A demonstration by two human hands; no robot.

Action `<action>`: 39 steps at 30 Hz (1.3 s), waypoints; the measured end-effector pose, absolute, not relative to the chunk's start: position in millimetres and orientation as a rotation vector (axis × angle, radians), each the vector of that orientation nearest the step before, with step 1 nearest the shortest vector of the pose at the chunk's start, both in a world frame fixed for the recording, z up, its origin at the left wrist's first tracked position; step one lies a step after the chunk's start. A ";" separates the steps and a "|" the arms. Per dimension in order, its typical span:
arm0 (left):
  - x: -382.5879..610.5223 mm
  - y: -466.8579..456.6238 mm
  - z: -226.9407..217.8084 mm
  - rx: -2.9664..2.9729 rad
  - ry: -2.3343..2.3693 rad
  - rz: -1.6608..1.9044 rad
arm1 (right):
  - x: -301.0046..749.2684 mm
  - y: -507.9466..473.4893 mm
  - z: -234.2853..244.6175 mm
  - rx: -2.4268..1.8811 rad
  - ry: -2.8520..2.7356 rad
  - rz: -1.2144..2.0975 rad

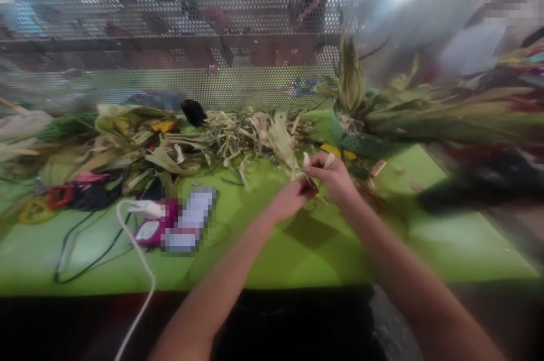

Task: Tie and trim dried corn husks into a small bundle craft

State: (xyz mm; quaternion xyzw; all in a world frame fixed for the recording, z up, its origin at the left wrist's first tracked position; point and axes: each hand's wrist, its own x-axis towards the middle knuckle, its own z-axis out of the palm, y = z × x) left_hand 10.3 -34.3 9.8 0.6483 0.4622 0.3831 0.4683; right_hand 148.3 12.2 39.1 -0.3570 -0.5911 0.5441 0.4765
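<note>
Both my hands meet over the green table, just in front of a heap of dry corn husks. My left hand is closed, pinching a pale strip of husk from below. My right hand is closed on the same husk piece from above, fingers curled around it. The picture is blurred, so the fine shape of the husk piece is unclear.
Husks and leaves lie along the back of the table before a perforated metal screen. Corn stalks pile up at the right. A pink object, a white cable, a black cable and red and yellow rings sit at left.
</note>
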 end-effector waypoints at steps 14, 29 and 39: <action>9.7 -33.3 13.1 0.858 1.004 1.265 | 147.7 16.5 34.1 -0.989 -1.483 1.188; -9.0 -26.4 12.4 0.815 0.994 1.357 | 149.9 17.7 35.5 -1.042 -1.836 1.250; -12.6 -23.3 13.3 0.742 0.982 1.420 | 152.5 22.2 26.6 -1.016 -1.835 0.810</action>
